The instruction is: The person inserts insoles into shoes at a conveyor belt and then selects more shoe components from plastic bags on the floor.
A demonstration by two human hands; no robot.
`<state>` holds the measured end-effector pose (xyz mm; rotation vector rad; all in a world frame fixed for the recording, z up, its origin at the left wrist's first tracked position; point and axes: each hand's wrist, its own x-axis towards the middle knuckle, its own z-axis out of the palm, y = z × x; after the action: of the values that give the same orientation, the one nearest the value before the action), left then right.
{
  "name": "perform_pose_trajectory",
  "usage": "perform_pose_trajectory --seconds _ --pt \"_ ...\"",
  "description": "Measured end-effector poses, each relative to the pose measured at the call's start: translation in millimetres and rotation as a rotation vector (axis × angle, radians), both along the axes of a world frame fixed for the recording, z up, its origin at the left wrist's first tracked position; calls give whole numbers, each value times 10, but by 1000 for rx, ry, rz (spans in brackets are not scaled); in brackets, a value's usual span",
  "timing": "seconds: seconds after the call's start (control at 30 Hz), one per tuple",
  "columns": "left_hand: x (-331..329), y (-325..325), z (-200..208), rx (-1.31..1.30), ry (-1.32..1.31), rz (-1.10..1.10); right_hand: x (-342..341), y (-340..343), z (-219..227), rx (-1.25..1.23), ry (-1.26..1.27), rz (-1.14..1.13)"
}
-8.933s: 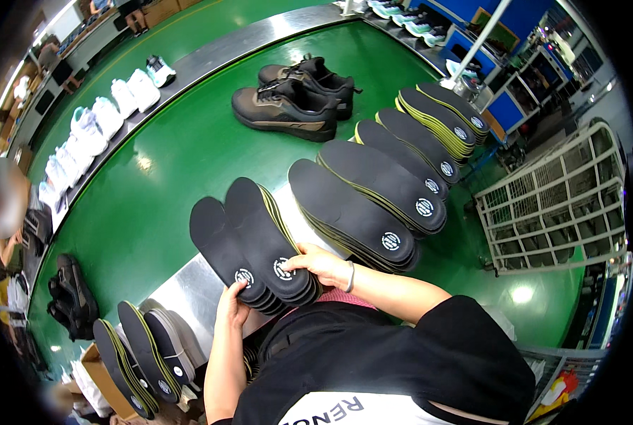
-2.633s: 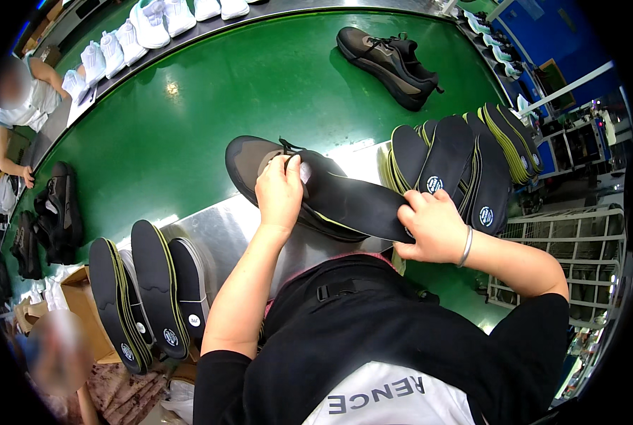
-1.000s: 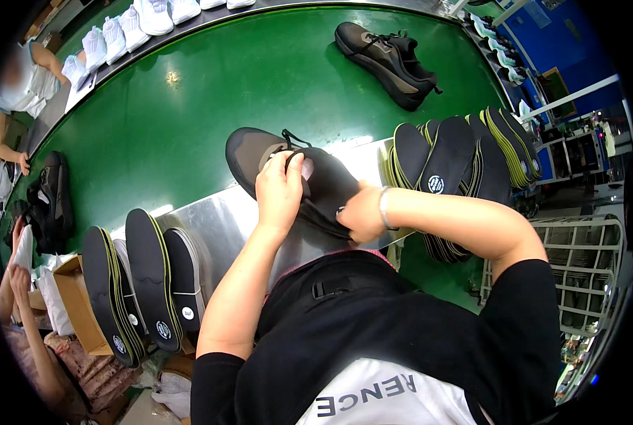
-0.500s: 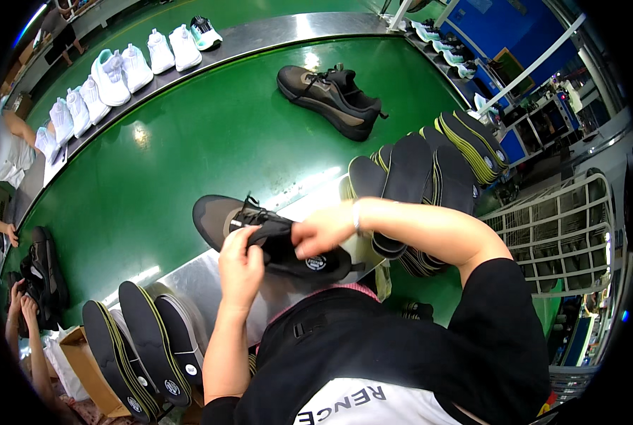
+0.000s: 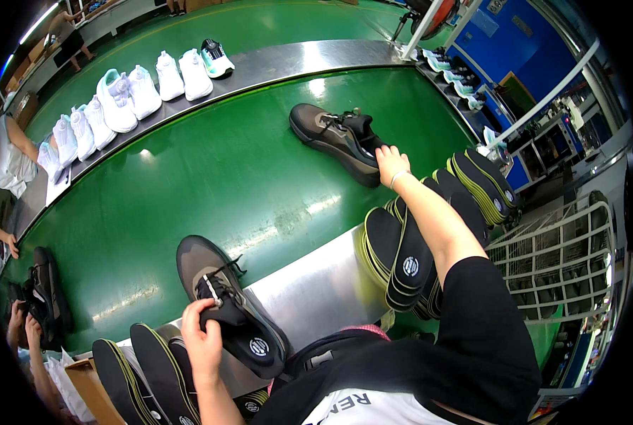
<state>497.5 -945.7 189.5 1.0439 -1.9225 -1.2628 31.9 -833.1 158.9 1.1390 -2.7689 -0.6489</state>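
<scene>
My left hand [image 5: 201, 340] pinches the tongue of a black and brown sneaker [image 5: 233, 303], which lies half on the green belt and half on the metal ledge, toe pointing away. An insole with a round white mark shows inside this shoe. Farther off to the right, my right hand [image 5: 391, 166] is closed on the heel collar of a second sneaker [image 5: 330, 134] in the same colours, resting on the belt; the fingertips are partly inside its opening. Stacked black insoles with yellow-green edges [image 5: 408, 255] stand beneath and beside my right forearm.
More insole stacks [image 5: 157, 365] stand at the lower left by a cardboard box [image 5: 89, 386]. White sneakers [image 5: 118, 103] line the far metal ledge [image 5: 288, 62]. At the left, another person's hands hold a dark shoe [image 5: 47, 294]. A wire basket [image 5: 557, 262] stands at the right.
My right hand has left the near sneaker's opening and reached out to the far sneaker's heel. The near sneaker has shifted left and turned, my left hand still at its tongue.
</scene>
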Motion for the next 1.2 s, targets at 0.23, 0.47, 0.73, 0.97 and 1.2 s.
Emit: perform_pose_trajectory --seconds 0.23,0.47,0.73,0.97,1.2 --pt "36 330 -362 -380 -134 134 71 -261 73 153 -106 58" --pt "-91 246 42 -552 -144 128 1292 -526 662 48 -445 331" --pt "-809 577 270 -334 29 -503 2734 404 598 166 -597 621" --pt "-1080 932 142 -198 -735 -989 2988 1066 352 -13 -639 733" --pt "-791 795 258 326 -159 -769 2163 1701 1241 -693 -438 145"
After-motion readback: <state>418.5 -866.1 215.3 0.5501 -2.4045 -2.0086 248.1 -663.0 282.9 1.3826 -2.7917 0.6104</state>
